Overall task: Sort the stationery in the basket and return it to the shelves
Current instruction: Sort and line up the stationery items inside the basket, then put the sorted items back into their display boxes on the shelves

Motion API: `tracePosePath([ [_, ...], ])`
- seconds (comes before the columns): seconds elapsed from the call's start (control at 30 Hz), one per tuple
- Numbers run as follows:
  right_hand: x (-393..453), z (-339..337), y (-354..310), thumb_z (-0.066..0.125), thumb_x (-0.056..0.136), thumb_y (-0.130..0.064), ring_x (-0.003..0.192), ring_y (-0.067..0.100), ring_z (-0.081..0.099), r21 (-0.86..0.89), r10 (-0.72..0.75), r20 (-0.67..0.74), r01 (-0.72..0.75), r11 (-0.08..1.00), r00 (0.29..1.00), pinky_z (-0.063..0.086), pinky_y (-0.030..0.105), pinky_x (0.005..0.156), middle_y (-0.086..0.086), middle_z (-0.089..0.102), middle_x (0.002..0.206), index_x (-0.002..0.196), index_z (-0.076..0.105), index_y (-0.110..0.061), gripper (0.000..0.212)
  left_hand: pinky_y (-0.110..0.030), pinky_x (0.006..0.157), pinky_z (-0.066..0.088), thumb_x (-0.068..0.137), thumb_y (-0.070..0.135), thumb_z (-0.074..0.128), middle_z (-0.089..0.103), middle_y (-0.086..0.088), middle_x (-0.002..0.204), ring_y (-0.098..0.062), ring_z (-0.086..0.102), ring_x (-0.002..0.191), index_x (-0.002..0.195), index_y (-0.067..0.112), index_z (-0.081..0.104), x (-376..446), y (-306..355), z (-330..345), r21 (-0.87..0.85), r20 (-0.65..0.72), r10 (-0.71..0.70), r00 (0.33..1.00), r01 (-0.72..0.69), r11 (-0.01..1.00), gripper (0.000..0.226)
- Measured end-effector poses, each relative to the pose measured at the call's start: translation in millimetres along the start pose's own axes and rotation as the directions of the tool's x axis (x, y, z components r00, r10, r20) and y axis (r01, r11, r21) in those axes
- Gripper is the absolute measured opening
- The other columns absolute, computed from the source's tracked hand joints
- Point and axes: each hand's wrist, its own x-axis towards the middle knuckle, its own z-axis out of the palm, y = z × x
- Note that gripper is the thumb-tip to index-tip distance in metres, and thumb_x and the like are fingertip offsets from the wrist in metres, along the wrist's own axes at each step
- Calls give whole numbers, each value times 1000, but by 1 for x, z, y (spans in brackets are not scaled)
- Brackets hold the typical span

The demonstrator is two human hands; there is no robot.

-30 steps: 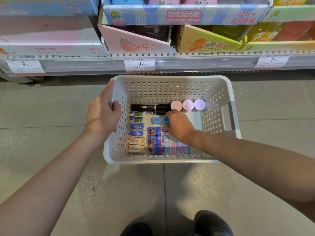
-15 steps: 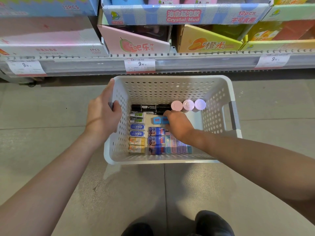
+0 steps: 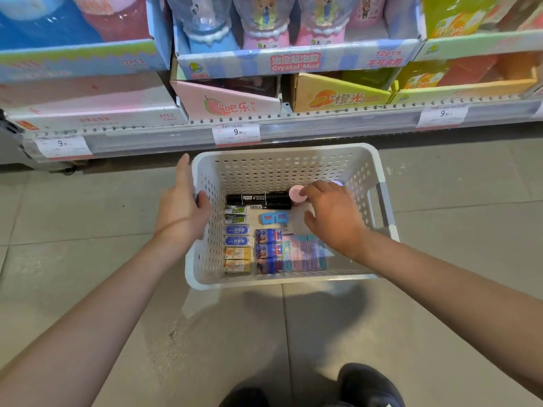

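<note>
A white perforated plastic basket (image 3: pixel 364 171) is sitting still full of stationery. The left hand (image 3: pixel 180 210) is gripping its rim; the right hand (image 3: pixel 332 217), fingers loosely spread, is reaching for a round pink-lidded pot (image 3: pixel 296 193). Sorting looks barely begun.

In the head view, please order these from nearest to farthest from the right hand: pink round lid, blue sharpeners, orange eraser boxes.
From the right hand:
1. Pink round lid, at the fingers, basket's far side.
2. Blue sharpeners, just left, mid-basket.
3. Orange eraser boxes, near-left corner.
</note>
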Motion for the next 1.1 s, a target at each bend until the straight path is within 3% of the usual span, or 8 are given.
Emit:
tracePosePath([
  [0.1,-12,-12,16,71,58,1,95,36,64,-91,27,-196,-45,995,980,48,44,87,16,66,107,97,69,-6,40,-22,38,37,92,14,54,59,-8,70,-16,55,52,145,24,26,-2,5,-7,-9,35,17,999,-16,1000,60],
  [0.2,-24,-21,27,63,60,8,119,38,54,-66,112,-250,-132,989,962,39,54,98,21,57,125,110,64,-3,51,-11,33,38,87,9,62,63,-3,80,-10,58,58,141,18,32,-6,8,-13,-75,78,-30,997,36,997,63],
  [0.33,-38,-33,33,48,78,8,143,35,19,52,328,-88,-324,944,941,27,50,110,16,20,155,145,32,-10,71,-25,51,50,82,1,63,61,-2,84,-17,61,69,118,13,50,-13,7,-17,-97,244,-176,954,205,974,40],
  [0.4,-43,-37,36,46,80,8,137,38,30,129,411,-35,-403,906,911,42,45,96,14,15,156,149,18,-12,77,-28,60,48,83,-2,62,61,-5,86,-20,59,73,113,12,52,-15,6,-18,-96,338,-262,904,310,946,34],
  [0.5,-47,-37,39,44,81,9,107,43,54,239,480,57,-479,845,875,36,34,69,14,27,150,151,8,-16,82,-34,76,49,81,-10,57,63,-13,103,-28,59,93,125,10,52,-14,3,-20,-127,436,-335,835,425,896,49],
  [0.57,-47,-37,41,42,82,8,102,43,56,265,483,104,-492,829,869,38,35,71,16,38,143,151,2,-18,84,-40,87,48,80,-14,52,61,-16,114,-33,56,106,130,11,48,-13,3,-21,-122,467,-357,809,459,880,55],
  [0.77,-44,-48,43,44,82,7,112,37,55,304,453,95,-459,835,887,44,37,81,14,49,137,152,2,-20,86,-48,96,47,81,-15,52,61,-18,112,-36,56,107,125,12,50,-16,8,-25,-128,457,-376,806,478,869,52],
  [1.1,-42,-129,27,44,80,8,112,38,55,363,444,76,-440,821,893,45,39,85,14,53,134,152,7,-21,86,-40,79,49,80,-18,46,60,-14,104,-31,56,95,115,13,50,-27,56,-98,-178,469,-322,822,445,877,47],
])
